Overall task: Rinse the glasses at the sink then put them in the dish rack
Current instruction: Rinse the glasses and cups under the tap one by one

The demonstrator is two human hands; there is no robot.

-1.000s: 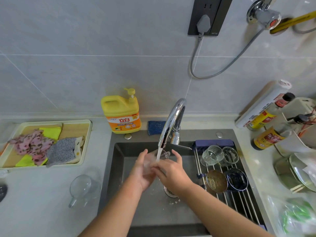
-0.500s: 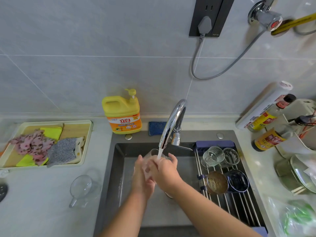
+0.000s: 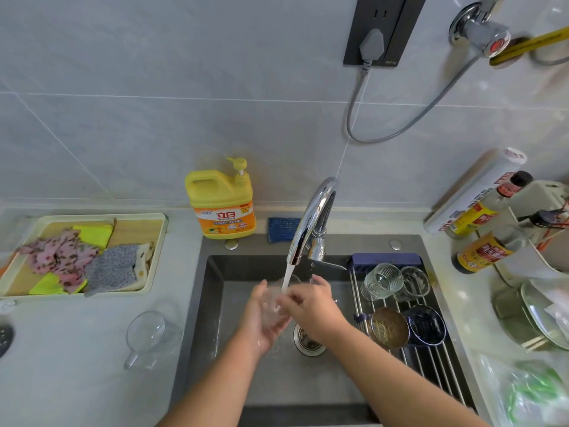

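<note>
Left hand (image 3: 264, 318) cupped under a clear glass (image 3: 275, 305), palm up, fingers wrapped around its side. Right hand (image 3: 311, 306) over the glass from the right, fingers curled onto its rim; thumb hidden. Glass held over the middle of the sink (image 3: 215, 303), directly under the water stream (image 3: 286, 277) from the curved chrome tap (image 3: 311, 220). Drain (image 3: 309, 342) just below and near of the hands.

Right part of the sink: roll-up dish rack (image 3: 431, 362) of metal bars. On it, far end, a ribbed clear glass on its side (image 3: 383, 280) with a second clear glass (image 3: 414, 281) touching it; nearer, a brown bowl (image 3: 389, 326) beside a dark blue bowl (image 3: 426, 325).

Far of the sink: yellow pump bottle (image 3: 223, 201), orange label with large characters "立白"; smaller print unreadable. Blue scrubbing pad (image 3: 283, 229) right of it.

Left on the desk (image 3: 77, 365): clear handled measuring cup (image 3: 151, 337); cream tray (image 3: 154, 257) holding pink, yellow and grey cloths (image 3: 77, 257).

Against half a second ago: hands sit lower in the sink, the glass more tipped in the left palm; water running as before; rack contents unchanged.
</note>
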